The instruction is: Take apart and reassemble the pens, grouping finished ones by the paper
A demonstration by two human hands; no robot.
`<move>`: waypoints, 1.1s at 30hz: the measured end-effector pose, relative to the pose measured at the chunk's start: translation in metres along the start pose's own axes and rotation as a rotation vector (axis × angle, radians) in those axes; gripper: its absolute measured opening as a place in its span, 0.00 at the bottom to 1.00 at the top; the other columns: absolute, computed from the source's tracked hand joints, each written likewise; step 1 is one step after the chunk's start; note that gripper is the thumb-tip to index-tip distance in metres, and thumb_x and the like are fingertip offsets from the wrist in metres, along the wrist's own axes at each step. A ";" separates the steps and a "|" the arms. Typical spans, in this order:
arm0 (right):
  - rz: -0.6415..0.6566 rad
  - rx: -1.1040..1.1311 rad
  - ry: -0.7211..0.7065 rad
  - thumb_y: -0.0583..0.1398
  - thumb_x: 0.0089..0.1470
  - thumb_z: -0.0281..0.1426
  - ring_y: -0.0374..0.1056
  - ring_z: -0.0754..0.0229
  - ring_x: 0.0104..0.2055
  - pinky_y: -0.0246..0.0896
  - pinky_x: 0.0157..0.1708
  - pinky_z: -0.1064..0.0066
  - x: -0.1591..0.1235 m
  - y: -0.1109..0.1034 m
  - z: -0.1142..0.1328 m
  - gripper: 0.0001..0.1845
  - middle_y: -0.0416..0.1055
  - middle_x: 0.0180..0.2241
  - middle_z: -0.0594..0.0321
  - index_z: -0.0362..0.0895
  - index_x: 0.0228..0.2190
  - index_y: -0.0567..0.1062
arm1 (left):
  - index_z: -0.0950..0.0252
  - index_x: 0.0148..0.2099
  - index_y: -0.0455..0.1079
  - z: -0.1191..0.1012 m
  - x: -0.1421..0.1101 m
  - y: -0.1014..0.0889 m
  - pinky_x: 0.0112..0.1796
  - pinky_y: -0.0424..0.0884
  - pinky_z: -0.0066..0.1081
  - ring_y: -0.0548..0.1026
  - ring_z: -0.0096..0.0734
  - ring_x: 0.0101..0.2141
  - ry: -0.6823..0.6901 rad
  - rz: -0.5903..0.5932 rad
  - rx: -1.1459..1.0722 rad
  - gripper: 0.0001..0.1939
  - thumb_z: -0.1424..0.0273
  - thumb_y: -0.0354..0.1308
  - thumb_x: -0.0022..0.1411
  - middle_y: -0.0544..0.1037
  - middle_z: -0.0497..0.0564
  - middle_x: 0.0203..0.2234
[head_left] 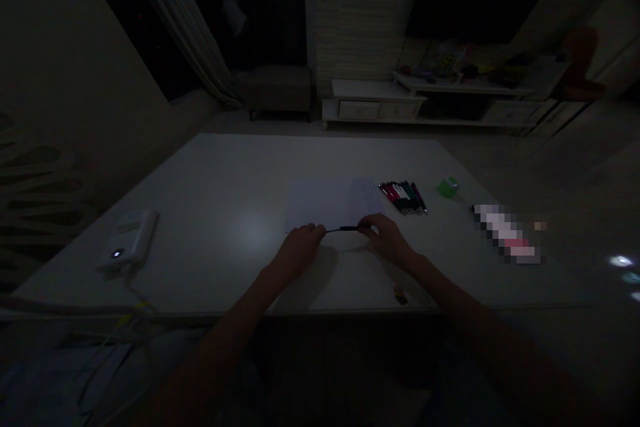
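Forearms [235, 320] angled inward, pen [343, 229] between hands [299, 252]

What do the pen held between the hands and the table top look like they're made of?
The pen looks like dark plastic with a slight sheen, though the dim light and its thinness leave that open; it could be metal. The table top seems to be white laminate or painted board: it is smooth and even, and the soft pool of glare suggests a semi-gloss finish.
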State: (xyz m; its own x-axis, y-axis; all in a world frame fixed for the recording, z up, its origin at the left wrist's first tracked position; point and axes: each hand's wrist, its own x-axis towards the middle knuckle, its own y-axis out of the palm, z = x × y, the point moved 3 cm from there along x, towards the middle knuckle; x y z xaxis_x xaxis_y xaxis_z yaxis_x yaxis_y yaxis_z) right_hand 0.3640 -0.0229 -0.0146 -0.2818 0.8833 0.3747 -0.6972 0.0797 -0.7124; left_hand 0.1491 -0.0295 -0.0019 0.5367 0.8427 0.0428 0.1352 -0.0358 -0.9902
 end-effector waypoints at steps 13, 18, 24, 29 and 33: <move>-0.067 0.149 0.033 0.57 0.50 0.29 0.65 0.61 0.33 0.59 0.35 0.68 0.004 -0.002 0.011 0.04 0.69 0.30 0.61 0.43 0.31 0.72 | 0.64 0.42 0.63 -0.002 0.004 -0.001 0.35 0.62 0.31 0.70 0.33 0.34 0.008 -0.028 0.033 0.13 0.70 0.38 0.67 0.71 0.53 0.33; -0.047 0.235 0.084 0.57 0.50 0.32 0.65 0.62 0.32 0.59 0.33 0.69 0.006 0.005 0.020 0.06 0.70 0.30 0.62 0.43 0.31 0.72 | 0.64 0.48 0.61 -0.011 0.006 0.000 0.39 0.63 0.32 0.70 0.33 0.39 0.050 -0.030 -0.066 0.12 0.69 0.41 0.67 0.72 0.54 0.37; -0.059 0.283 0.120 0.58 0.49 0.34 0.66 0.61 0.31 0.61 0.34 0.68 0.005 0.007 0.021 0.08 0.71 0.29 0.61 0.43 0.30 0.73 | 0.65 0.47 0.62 -0.014 0.007 0.000 0.38 0.63 0.32 0.71 0.34 0.39 0.072 -0.056 -0.103 0.10 0.69 0.44 0.66 0.73 0.54 0.37; -0.033 0.338 0.160 0.58 0.49 0.35 0.68 0.60 0.32 0.62 0.35 0.67 0.001 0.006 0.029 0.08 0.72 0.29 0.61 0.43 0.29 0.73 | 0.65 0.43 0.64 -0.014 0.006 -0.003 0.36 0.64 0.31 0.71 0.33 0.37 0.046 -0.082 -0.119 0.10 0.69 0.43 0.66 0.73 0.53 0.35; -0.054 0.325 0.181 0.57 0.50 0.36 0.68 0.60 0.31 0.61 0.35 0.68 0.001 0.004 0.030 0.09 0.72 0.28 0.61 0.43 0.28 0.73 | 0.65 0.45 0.64 -0.016 0.005 -0.005 0.38 0.64 0.31 0.71 0.33 0.38 0.066 -0.107 -0.127 0.10 0.69 0.45 0.65 0.74 0.53 0.36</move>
State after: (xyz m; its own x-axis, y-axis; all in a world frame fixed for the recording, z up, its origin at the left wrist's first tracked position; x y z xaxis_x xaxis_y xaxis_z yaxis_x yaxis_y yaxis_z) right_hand 0.3416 -0.0359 0.0006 -0.1379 0.9514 0.2752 -0.8891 0.0035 -0.4578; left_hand 0.1645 -0.0338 0.0052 0.5662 0.8085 0.1602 0.2965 -0.0184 -0.9549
